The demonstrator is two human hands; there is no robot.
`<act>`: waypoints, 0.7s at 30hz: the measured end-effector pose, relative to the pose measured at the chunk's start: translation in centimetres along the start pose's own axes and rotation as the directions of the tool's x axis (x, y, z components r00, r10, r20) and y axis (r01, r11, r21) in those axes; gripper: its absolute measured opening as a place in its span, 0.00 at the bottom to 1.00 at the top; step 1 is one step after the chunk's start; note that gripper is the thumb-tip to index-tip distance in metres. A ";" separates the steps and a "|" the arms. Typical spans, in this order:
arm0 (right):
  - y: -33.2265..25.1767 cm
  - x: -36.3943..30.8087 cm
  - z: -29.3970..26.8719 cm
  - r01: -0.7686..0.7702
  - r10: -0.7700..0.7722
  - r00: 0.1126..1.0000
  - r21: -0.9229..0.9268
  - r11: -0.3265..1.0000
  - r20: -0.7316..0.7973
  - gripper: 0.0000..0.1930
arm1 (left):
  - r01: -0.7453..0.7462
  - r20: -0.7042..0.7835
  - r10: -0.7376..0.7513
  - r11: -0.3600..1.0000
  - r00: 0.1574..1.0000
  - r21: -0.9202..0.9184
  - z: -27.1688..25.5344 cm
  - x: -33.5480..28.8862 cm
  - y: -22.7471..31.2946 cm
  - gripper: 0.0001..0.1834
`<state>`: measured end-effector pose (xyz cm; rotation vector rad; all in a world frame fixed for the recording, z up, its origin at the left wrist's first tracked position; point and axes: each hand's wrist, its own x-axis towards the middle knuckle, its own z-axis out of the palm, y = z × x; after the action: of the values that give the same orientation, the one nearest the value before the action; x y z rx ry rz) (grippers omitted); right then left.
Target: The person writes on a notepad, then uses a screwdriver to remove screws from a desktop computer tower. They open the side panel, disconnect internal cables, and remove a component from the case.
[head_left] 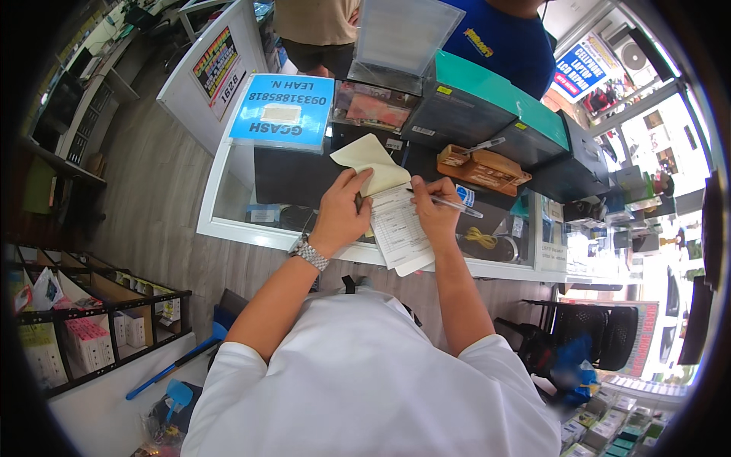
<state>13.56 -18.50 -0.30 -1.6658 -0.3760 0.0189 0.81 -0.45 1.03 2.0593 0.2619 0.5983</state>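
Observation:
On the glass counter [301, 228] in front of me lies a receipt pad [396, 232] with ruled lines, its yellowish cover sheet [375, 161] lifted and curled back at the far end. My left hand [344, 217], with a metal watch on the wrist, pinches that sheet between thumb and fingers. A clear-barrelled pen [457, 206] is gripped in my right hand [436, 212], which rests over the pad's right edge. Where the pen's tip meets the paper is hard to make out.
Beyond the pad stand a blue sign [280, 110], a clear plastic box [373, 105] and a wooden holder [487, 171] with another pen. Teal-topped dark boxes [487, 91] line the right. Two people stand across the counter. Shelves with small boxes [87, 339] are at the left.

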 end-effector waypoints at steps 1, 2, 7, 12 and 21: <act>-1.1 -0.1 -0.3 -0.121 0.120 0.993 -0.046 0.992 -0.024 0.19 | -0.001 0.051 0.001 1.000 0.999 -0.002 0.2 -0.1 0.1 0.32; -2.1 -0.5 0.1 0.026 -0.024 0.999 0.055 0.998 -0.028 0.19 | -0.124 0.051 0.118 0.983 0.992 0.137 0.4 -0.2 0.1 0.34; -8.9 -4.0 1.8 0.329 -0.296 0.875 -0.022 0.944 0.384 0.19 | -0.388 0.189 0.339 0.834 0.921 0.393 1.0 -1.1 0.2 0.36; -12.6 -8.0 5.5 0.586 -0.336 0.606 -0.119 0.801 0.721 0.23 | -0.394 0.188 0.346 0.793 0.919 0.464 1.8 -1.2 0.2 0.39; -11.0 -9.7 6.2 0.494 -0.285 0.656 -0.112 0.862 0.699 0.22 | -0.387 0.173 0.358 0.707 0.918 0.592 3.2 -1.7 -0.6 0.35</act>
<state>0.41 -14.11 7.55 -1.7968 -1.3551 0.2512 1.00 -3.22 -1.40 2.8050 -0.0051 0.7826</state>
